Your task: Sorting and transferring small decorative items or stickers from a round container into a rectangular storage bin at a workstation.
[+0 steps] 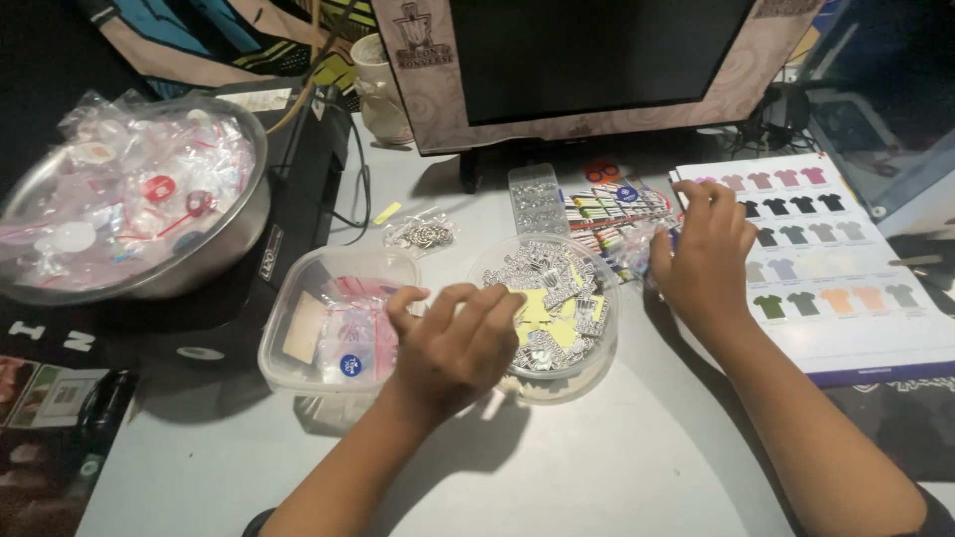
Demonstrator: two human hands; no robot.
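1. The round clear tub (597,328) sits on the grey table (617,467), near its middle, and is full of small silvery charms with some yellow pieces among them.
2. The left hand (458,343) hangs over the near left rim of this tub, knuckles up, fingers curled loosely and a little apart; whether the tips pinch anything cannot be told.
3. The right hand (704,257) is to the right of the tub, with its fingers bent down and drawn together on a small clear plastic bag (634,249), which lies just beside the tub's far right rim.
4. Under that hand and to its right lies a printed sheet of shirt colours (846,298), flat on the table.
5. Just left of the round tub stands a square clear container (298,298) holding small packets, pink and white, and one with a blue dot.
6. Behind the round tub are a narrow clear box (537,199) of small beads and a loose heap of metal chains (422,235).
7. A colourful printed card (607,204) lies between the narrow box and the shirt sheet.
8. At the far left a large metal bowl (214,239) holds many small clear bags with red and white pieces.
9. A dark monitor (587,55) stands at the back of the table, with a pale mug (378,85) to its left.
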